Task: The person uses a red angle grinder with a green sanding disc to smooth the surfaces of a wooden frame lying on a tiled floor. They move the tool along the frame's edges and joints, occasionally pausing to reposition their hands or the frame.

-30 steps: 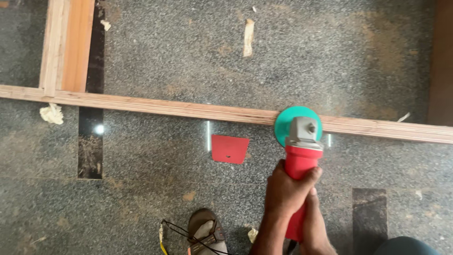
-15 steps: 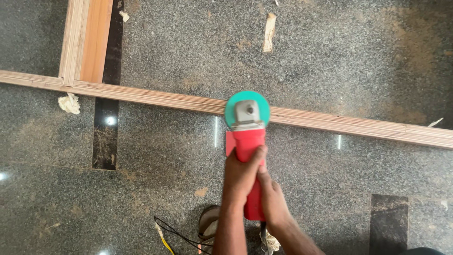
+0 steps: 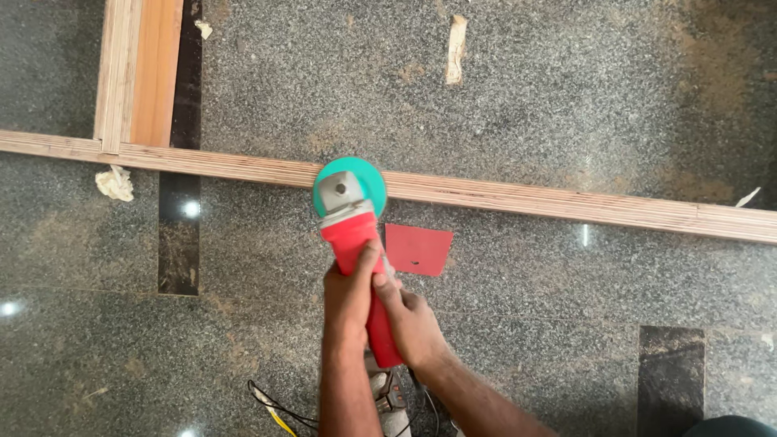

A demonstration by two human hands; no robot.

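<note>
A red angle grinder (image 3: 356, 243) with a green sanding disc (image 3: 350, 186) rests its disc on a long wooden strip (image 3: 518, 197) that crosses the floor from left to right. My left hand (image 3: 350, 293) grips the red body from the left, just behind the grey metal head. Lower down, my right hand (image 3: 409, 322) is wrapped around the rear of the handle. A red square sheet (image 3: 417, 248) lies flat on the floor just right of the grinder.
A wider wooden board (image 3: 137, 73) meets the strip at upper left. On the speckled granite floor (image 3: 566, 97) lie a wood scrap (image 3: 456, 48), a crumpled rag (image 3: 116, 183) and sawdust. Wires (image 3: 271, 409) trail near my foot.
The grinder and both hands have slid left along the wooden strip. The red square sheet, covered half a second ago, shows again to the right of the tool.
</note>
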